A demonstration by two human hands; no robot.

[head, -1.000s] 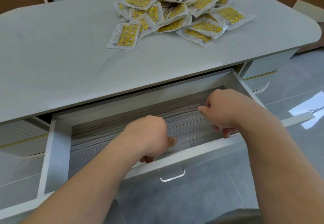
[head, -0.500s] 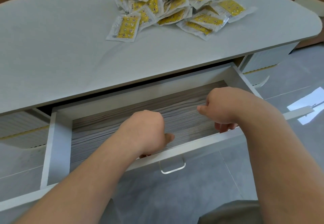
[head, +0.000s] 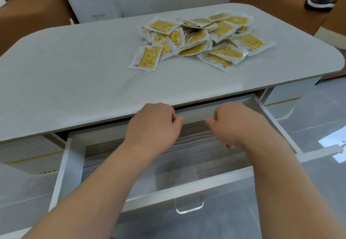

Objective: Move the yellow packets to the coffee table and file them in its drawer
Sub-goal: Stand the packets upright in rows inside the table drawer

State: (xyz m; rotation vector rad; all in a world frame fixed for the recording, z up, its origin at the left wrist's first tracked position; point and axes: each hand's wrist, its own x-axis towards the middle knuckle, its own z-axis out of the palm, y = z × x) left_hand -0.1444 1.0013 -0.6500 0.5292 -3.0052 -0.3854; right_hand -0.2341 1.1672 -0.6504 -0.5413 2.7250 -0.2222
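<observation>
Packets (head: 198,40): loose heap on the counter (head: 74,74), far right of centre; none in the drawer (head: 187,164).
Drawer: pulled out, wood-grain floor bare.
Left hand (head: 153,126): fingers curled loosely, holding nothing, above the drawer's back.
Right hand (head: 236,124): same loose curl, nothing held.
Risk: slick overlapping packets could slide off the rounded counter edge if grabbed in bulk.
Room: pale grey counter, glossy tile floor (head: 309,126), white cabinet (head: 93,1) behind.
</observation>
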